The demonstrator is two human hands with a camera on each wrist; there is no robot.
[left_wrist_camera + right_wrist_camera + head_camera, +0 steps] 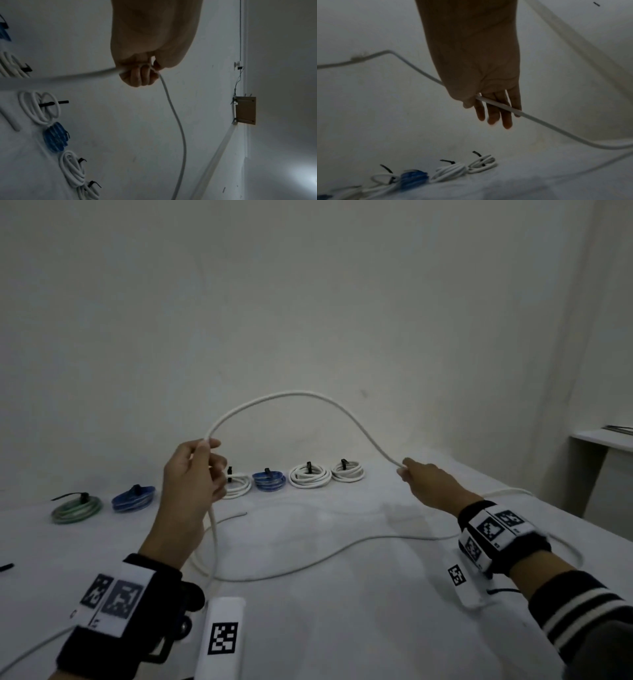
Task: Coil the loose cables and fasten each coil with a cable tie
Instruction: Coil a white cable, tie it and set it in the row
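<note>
White cable (294, 397) arches in the air between the two hands, above a bench (342, 611) covered in pale cloth. The left hand (191, 477) is raised at the left with its fingers curled round the cable; the left wrist view shows the fist closed on it, one strand running out sideways and another hanging down. The right hand (428, 482), out to the right and a little lower, pinches the cable between thumb and fingers, the other fingers fairly straight beneath it in the right wrist view. From the left hand the cable drops to the bench and trails in loose curves across the near side and off to the right.

Six coils (310, 475) lie finished in a row at the far side of the bench: a greenish one (77, 508) at far left, a blue one (133, 498) beside it, then white, blue, white, white towards the right, each with a black cable tie (344, 464) round it. One white coil is partly hidden behind the left hand.

By my reading, most of the task is done and this white cable is only at its first loop, with nearly all its length still uncoiled. A dark strip (7, 567) at the near left edge may be a spare tie; I cannot tell for sure. Coiling and tying this cable remain.
</note>
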